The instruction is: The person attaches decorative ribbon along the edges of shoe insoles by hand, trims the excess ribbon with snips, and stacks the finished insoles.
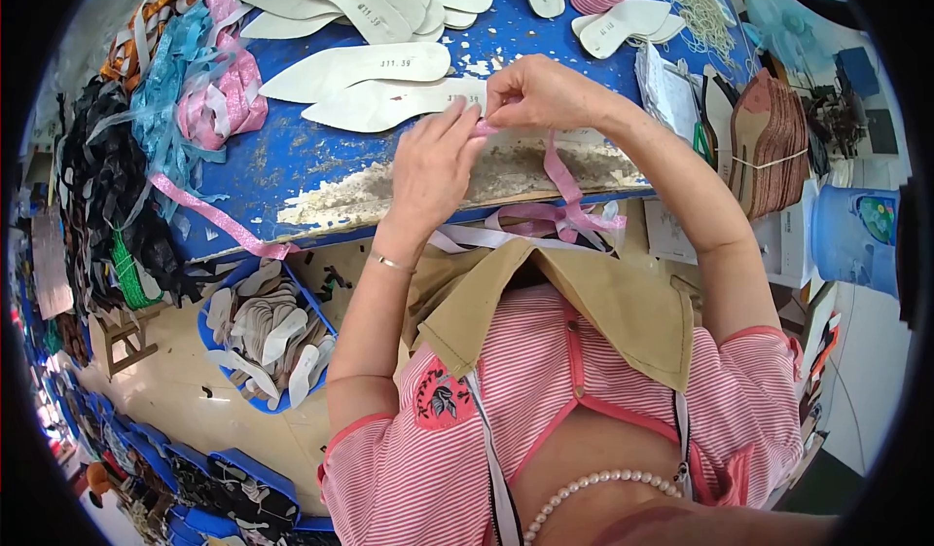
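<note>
Ribbon [484,129], pink, at twelve o'clock beside insole [375,106] at eleven: right grip [540,95] pinched on it, left grip [430,164] fingers extended, hold indeterminable; best kept taut, untwisted.

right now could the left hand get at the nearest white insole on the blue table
Probably yes: the left hand has its fingers over one end of that white insole, and nothing visible blocks the way. However, it and the right hand seem busy with a pink ribbon.

Footwear workshop: insoles [350,65] piled on worn blue bench [292,157], more filling bin [312,299].
</note>
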Tool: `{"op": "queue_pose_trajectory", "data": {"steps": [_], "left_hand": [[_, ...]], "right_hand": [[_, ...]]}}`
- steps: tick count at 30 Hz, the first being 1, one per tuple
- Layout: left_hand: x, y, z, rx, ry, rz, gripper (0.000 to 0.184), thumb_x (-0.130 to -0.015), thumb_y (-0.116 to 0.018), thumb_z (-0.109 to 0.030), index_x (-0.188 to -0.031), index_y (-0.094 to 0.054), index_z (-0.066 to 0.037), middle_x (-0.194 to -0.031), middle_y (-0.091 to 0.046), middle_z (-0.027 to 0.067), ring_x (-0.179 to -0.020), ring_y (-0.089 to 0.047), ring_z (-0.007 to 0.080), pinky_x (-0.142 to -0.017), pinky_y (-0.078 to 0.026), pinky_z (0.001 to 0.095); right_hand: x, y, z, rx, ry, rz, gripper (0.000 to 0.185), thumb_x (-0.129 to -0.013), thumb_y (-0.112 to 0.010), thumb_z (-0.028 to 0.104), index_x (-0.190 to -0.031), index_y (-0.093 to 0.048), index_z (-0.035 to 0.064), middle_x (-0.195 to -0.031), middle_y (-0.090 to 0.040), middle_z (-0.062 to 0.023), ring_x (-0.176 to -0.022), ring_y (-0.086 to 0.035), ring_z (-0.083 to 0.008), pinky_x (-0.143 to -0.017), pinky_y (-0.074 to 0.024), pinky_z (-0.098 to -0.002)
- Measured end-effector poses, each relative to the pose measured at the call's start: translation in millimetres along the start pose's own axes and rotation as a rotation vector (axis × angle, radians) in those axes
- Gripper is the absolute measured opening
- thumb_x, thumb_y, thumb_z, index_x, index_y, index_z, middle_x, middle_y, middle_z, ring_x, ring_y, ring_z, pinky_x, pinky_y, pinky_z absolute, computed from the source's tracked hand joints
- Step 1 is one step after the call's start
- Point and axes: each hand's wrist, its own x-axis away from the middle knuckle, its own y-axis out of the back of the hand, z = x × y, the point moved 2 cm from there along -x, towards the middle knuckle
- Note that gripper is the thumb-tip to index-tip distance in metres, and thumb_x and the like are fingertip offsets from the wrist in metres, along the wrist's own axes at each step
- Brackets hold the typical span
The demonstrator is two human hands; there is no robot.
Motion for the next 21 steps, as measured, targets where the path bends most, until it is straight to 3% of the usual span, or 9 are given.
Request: {"op": "queue_pose_trajectory", "data": {"steps": [1, 5, 10, 15, 21], "left_hand": [[-1.4, -0.2, -4.4, -0.079, -0.093, -0.009, 0.017, -0.087, -0.057, -0.012, -0.103, -0.06, -0.005, -0.088, -0.065, 0.0095, -0.068, -0.062, 0.0241, -0.069, -0.047, 0.0332], [-4.3, -5.1, 1.7, -0.075, 0.142, 0.369, 0.026, -0.088, -0.057, -0.015, -0.11, -0.064, -0.004, -0.098, -0.069, 0.01, -0.078, -0.062, 0.0265, -0.075, -0.048, 0.0346], [-2.4, -9.6, 0.8, -0.071, 0.019, 0.264, 0.018, -0.088, -0.055, -0.012, -0.103, -0.063, -0.006, -0.085, -0.068, 0.0108, -0.07, -0.063, 0.0255, -0.07, -0.047, 0.0352], [-20.2, -23.6, -26.3, 0.069, 0.12, 0.346, 0.025, -0.092, -0.053, -0.017, -0.109, -0.064, -0.004, -0.091, -0.069, 0.0097, -0.075, -0.064, 0.0294, -0.066, -0.048, 0.037], [-16.5, -32.4, -17.8, 0.011, 0.04, 0.361, 0.027, -0.093, -0.052, -0.02, -0.113, -0.063, -0.006, -0.092, -0.069, 0.0102, -0.071, -0.064, 0.0295, -0.06, -0.048, 0.0366]], "right_hand": [[2.1, 2.4, -2.5, -0.005, -0.006, -0.006, 0.003, -0.076, -0.069, 0.006, -0.073, -0.07, 0.0053, -0.062, -0.058, 0.0015, -0.055, -0.045, -0.0069, -0.052, -0.0363, -0.0198], [0.0, 24.9, -20.0, -0.209, -0.006, 0.101, 0.003, -0.076, -0.068, 0.005, -0.074, -0.07, 0.0046, -0.061, -0.058, 0.0017, -0.055, -0.044, -0.0067, -0.053, -0.0365, -0.0196], [21.9, 13.7, -38.4, -0.33, 0.048, -0.039, 0.007, -0.074, -0.068, 0.01, -0.071, -0.069, 0.0044, -0.059, -0.059, 0.0003, -0.051, -0.045, -0.009, -0.05, -0.0379, -0.0224], [32.0, 13.7, -33.4, -0.143, -0.014, -0.054, 0.007, -0.075, -0.069, 0.01, -0.073, -0.07, 0.0036, -0.06, -0.06, -0.0001, -0.052, -0.046, -0.0086, -0.051, -0.0379, -0.0213], [53.3, 20.2, -52.0, -0.121, -0.066, -0.14, 0.006, -0.074, -0.068, 0.009, -0.072, -0.07, 0.0035, -0.06, -0.06, 0.0003, -0.052, -0.046, -0.0086, -0.052, -0.0387, -0.021]]}}
